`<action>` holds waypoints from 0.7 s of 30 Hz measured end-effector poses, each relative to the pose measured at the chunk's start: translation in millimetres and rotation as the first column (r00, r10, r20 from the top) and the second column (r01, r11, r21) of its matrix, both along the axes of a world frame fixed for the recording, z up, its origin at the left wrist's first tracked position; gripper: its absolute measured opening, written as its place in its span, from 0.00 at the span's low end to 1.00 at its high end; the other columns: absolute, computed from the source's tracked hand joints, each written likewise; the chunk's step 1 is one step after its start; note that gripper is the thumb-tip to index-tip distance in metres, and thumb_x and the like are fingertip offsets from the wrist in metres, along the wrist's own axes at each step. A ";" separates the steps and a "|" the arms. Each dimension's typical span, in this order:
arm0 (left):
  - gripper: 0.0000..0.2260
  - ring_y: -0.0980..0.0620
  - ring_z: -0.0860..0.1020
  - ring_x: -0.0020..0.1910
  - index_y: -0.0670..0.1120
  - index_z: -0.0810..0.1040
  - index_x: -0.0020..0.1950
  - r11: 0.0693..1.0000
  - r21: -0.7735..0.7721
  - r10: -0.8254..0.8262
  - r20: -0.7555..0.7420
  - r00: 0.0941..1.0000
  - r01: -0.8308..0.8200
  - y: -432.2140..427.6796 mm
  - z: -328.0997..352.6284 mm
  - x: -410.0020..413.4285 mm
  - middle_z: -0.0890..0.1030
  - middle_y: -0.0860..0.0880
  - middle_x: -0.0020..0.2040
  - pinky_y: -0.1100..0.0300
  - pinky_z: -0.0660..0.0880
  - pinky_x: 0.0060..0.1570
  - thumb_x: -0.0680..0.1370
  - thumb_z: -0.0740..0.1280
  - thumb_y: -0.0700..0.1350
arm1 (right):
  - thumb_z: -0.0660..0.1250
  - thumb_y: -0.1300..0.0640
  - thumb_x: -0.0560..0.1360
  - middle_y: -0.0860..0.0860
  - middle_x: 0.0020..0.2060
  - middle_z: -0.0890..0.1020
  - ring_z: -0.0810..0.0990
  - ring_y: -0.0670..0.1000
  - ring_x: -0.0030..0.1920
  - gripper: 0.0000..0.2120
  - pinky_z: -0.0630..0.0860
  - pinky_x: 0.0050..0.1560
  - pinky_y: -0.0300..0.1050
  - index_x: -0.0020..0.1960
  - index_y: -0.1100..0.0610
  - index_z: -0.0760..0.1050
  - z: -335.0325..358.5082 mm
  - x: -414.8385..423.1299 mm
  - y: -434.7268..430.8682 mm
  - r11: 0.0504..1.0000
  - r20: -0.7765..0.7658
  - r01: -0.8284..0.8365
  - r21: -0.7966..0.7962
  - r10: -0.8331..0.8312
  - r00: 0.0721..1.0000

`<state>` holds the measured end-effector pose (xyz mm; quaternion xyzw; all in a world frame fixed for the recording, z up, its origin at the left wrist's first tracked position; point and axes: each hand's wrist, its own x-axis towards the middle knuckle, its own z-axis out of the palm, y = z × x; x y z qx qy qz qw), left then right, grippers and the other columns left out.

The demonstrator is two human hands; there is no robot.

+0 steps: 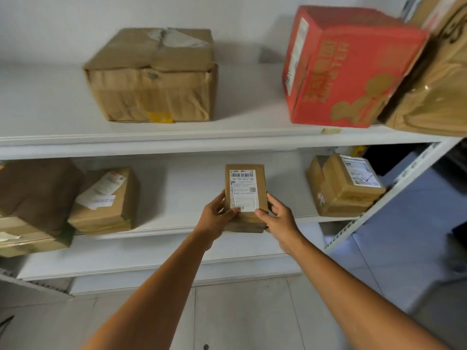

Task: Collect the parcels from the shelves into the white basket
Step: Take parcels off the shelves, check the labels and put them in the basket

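Down at the bottom of the frame, pale grey floor tiles [242, 311] run with thin joint lines, and there's a small dark speck [206, 346] at bottom centre. Upper left, a plain white wall [50, 21]. At the right edge sits a dark shape [454, 170], with a grey block [439, 294] at lower right — both too blurred to identify.

Arms outstretched — left hand [217, 214], right hand [279, 218] gripping.

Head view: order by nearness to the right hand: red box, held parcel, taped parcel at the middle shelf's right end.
1. Held parcel, gripped by the right hand.
2. Taped parcel, middle shelf, right end.
3. Red box, upper shelf, right.
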<state>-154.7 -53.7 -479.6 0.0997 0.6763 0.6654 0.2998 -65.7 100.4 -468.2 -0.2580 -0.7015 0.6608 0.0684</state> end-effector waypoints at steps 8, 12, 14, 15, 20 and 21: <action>0.27 0.56 0.79 0.55 0.56 0.66 0.73 0.998 -0.028 -0.056 0.014 0.998 0.056 119.0 -51.7 -6.3 0.81 0.62 0.51 0.61 0.78 0.52 0.77 0.69 0.40 | 0.66 0.63 0.78 0.44 0.60 0.80 0.77 0.49 0.62 0.23 0.78 0.54 0.47 0.68 0.45 0.71 -51.8 -2.8 118.3 0.999 0.063 0.037 -0.018 -0.036 0.997; 0.27 0.49 0.78 0.59 0.56 0.65 0.74 0.996 -0.060 -0.063 0.009 0.998 0.063 158.8 -69.6 -10.8 0.79 0.59 0.53 0.52 0.76 0.60 0.78 0.68 0.41 | 0.66 0.63 0.78 0.44 0.60 0.79 0.74 0.48 0.62 0.26 0.75 0.57 0.46 0.72 0.47 0.67 -67.1 -11.8 158.8 0.998 0.125 0.062 -0.021 -0.059 0.990; 0.28 0.48 0.77 0.60 0.56 0.64 0.74 0.996 -0.063 -0.058 0.011 0.998 0.058 175.3 -75.1 -12.6 0.79 0.56 0.56 0.51 0.75 0.61 0.78 0.68 0.41 | 0.66 0.63 0.78 0.47 0.64 0.77 0.74 0.50 0.65 0.27 0.72 0.64 0.53 0.74 0.49 0.64 -73.8 -15.8 173.7 0.997 0.148 0.081 -0.021 -0.077 0.986; 0.28 0.48 0.77 0.60 0.56 0.63 0.75 0.997 -0.064 -0.052 0.011 0.999 0.053 181.0 -76.6 -14.1 0.78 0.55 0.58 0.51 0.75 0.62 0.78 0.68 0.42 | 0.66 0.63 0.78 0.48 0.65 0.77 0.74 0.50 0.65 0.28 0.72 0.65 0.55 0.75 0.50 0.63 -76.1 -17.8 178.5 0.996 0.148 0.088 -0.020 -0.084 0.985; 0.28 0.47 0.77 0.61 0.57 0.62 0.75 0.991 -0.126 -0.045 -0.022 0.999 0.042 195.9 -79.0 -24.6 0.77 0.51 0.62 0.49 0.74 0.63 0.77 0.69 0.46 | 0.65 0.60 0.78 0.49 0.65 0.76 0.74 0.51 0.64 0.25 0.72 0.65 0.56 0.74 0.51 0.64 -77.3 -27.4 190.4 0.995 0.163 0.080 0.057 -0.089 0.983; 0.28 0.46 0.77 0.61 0.57 0.62 0.75 0.984 -0.169 -0.059 -0.043 0.997 0.051 196.0 -78.0 -25.4 0.76 0.50 0.64 0.50 0.75 0.61 0.77 0.68 0.48 | 0.65 0.60 0.79 0.49 0.65 0.76 0.74 0.51 0.65 0.25 0.72 0.65 0.55 0.74 0.52 0.65 -75.6 -27.7 191.1 0.994 0.179 0.051 0.099 -0.068 0.982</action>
